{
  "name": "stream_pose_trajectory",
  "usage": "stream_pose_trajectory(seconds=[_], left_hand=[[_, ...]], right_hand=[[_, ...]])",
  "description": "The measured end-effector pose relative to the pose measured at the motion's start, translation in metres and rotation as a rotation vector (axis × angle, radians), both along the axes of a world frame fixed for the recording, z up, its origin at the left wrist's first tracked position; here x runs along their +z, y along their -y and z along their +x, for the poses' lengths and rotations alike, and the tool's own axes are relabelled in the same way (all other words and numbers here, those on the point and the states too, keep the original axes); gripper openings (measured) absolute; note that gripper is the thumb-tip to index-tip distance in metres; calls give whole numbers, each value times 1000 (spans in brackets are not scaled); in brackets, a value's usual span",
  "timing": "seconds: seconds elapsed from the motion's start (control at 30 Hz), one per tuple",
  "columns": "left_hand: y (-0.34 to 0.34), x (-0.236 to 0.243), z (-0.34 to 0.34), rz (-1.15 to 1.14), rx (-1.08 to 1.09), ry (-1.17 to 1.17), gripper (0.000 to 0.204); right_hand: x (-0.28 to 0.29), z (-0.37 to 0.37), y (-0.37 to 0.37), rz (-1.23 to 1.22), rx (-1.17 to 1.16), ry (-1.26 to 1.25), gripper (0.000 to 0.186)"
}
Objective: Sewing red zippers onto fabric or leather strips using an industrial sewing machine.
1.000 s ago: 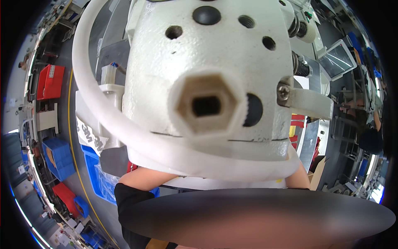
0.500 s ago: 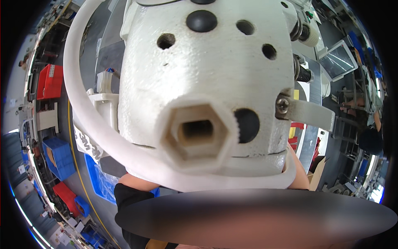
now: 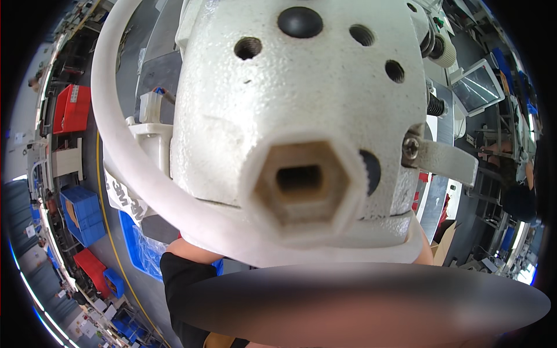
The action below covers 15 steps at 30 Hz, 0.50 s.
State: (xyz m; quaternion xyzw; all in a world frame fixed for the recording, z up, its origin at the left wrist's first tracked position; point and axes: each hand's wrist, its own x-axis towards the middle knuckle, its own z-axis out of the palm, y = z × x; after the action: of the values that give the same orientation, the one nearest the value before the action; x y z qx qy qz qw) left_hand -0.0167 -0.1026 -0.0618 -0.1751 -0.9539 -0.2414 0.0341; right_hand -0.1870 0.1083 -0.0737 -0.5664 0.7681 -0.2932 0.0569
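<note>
White machine farther right (hands behind)

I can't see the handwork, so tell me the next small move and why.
Perhaps lean slightly aside: the white machine head and looping white tube fill the middle of the view, and neither hand shows, only bits of the left forearm and right forearm.

each grip is hidden behind the white housing.
</note>
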Motion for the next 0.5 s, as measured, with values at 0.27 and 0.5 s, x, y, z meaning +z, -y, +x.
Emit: stream_pose_trajectory(seconds=[0.27, 0.5], left_hand=[[26, -1, 5, -31, -19, -124, 56], [-8, 3, -10, -52, -1, -235, 53]], right_hand=[[-3, -1, 2, -82, 19, -5, 22], [33, 5, 13, 15, -204, 354, 28]])
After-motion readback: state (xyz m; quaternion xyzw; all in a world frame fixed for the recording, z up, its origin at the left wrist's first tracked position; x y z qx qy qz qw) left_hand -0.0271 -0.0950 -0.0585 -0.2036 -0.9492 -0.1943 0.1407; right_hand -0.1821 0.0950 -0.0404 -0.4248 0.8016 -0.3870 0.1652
